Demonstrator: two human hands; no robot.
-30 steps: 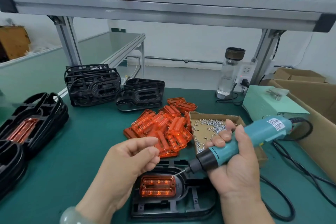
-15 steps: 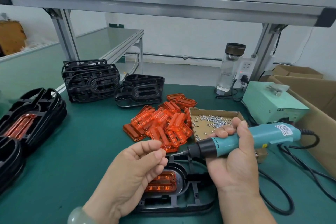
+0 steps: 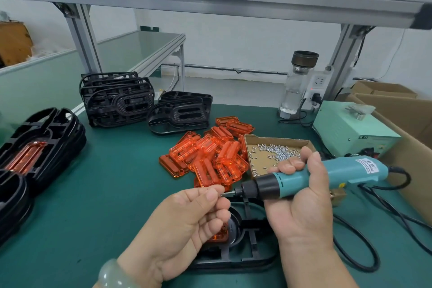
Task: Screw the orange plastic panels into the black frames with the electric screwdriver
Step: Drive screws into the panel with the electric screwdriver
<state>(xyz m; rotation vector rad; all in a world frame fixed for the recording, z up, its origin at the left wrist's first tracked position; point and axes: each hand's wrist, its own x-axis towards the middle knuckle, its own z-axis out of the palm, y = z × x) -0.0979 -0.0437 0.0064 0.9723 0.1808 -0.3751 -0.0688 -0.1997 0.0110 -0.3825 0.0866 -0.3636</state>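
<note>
Silvery and tiny, the screw (image 3: 222, 193) pinched by the left hand (image 3: 187, 222) at the bit looks slippery, best held by its shank, while the right hand (image 3: 301, 206) wraps the rigid electric screwdriver (image 3: 327, 175) above the black frame (image 3: 247, 241) and orange panel (image 3: 219, 237) on the worktop (image 3: 117, 182).

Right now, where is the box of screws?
Head view, right of centre: the box sits beside the orange panels, just behind the right hand holding the screwdriver.

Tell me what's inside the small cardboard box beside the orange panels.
Loose silver screws lie scattered inside the cardboard box. Its near part is hidden behind the right hand and the electric screwdriver, so nothing there can be told.
</note>
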